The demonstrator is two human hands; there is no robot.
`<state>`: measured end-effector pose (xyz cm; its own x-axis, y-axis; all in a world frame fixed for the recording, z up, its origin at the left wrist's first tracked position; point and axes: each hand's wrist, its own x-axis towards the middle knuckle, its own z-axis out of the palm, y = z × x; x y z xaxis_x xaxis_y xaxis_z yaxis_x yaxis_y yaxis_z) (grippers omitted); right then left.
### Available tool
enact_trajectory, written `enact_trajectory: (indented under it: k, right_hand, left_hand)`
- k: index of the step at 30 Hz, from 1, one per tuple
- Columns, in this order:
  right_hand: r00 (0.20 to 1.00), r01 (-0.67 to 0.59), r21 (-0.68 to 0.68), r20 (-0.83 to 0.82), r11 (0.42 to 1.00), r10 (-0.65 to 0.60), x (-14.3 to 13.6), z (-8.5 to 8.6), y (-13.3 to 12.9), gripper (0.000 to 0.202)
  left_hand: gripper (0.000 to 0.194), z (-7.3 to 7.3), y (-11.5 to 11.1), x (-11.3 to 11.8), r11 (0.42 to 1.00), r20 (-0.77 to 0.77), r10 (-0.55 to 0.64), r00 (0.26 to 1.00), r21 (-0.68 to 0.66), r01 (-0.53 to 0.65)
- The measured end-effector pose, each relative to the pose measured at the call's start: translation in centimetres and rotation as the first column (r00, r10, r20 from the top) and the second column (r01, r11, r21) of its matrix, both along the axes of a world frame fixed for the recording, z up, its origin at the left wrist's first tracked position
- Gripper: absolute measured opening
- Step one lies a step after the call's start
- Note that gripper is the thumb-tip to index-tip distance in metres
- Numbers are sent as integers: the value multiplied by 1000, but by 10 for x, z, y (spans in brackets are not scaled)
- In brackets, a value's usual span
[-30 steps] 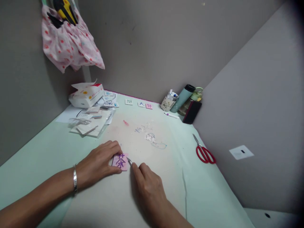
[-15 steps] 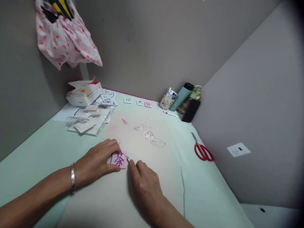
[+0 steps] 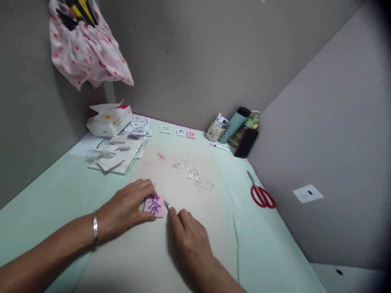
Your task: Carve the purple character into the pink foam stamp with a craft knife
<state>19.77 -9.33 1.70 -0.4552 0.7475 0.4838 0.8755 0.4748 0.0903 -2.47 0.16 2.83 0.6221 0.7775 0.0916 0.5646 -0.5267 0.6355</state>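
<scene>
My left hand [image 3: 132, 203] pins a small pink square block [image 3: 159, 205] to the table, thumb on its near edge and fingers at its far left. A purple character is marked on the block's top face. In my right hand [image 3: 191, 236] is a craft knife [image 3: 167, 205], gripped like a pen. Its metal tip is just off the block's right edge. Most of the knife's handle is hidden by the fingers.
Red-handled scissors [image 3: 262, 195] lie at the right. At the back stand a pen cup [image 3: 216, 131], a teal bottle [image 3: 235, 124] and a dark phone [image 3: 246, 143]. Packaged blocks [image 3: 116, 156] and a white box [image 3: 109, 121] sit left. Shavings [image 3: 192, 175] dot the middle.
My right hand has drawn the knife slightly to the right, so its tip has moved off the pink block. The left hand holds the block as before.
</scene>
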Motion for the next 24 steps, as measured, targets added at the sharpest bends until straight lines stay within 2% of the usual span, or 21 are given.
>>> enact_trajectory:
  k: [5, 17, 24]
  right_hand:
    - [1000, -9, 13, -20, 1000, 9, 3, -2, -4, 47]
    - [999, -29, -64, -38, 998, 27, 5, 0, -1, 54]
    - [999, -30, -39, -25, 999, 29, 1, 1, 1, 50]
  left_hand:
    - [24, -1, 0, 0, 1000, -1, 7, 1000, -1, -7]
    - [22, 1, 0, 1, 1000, -7, 7, 1000, -10, -7]
    - [20, 1, -1, 1, 1000, -5, 8, 1000, -3, -8]
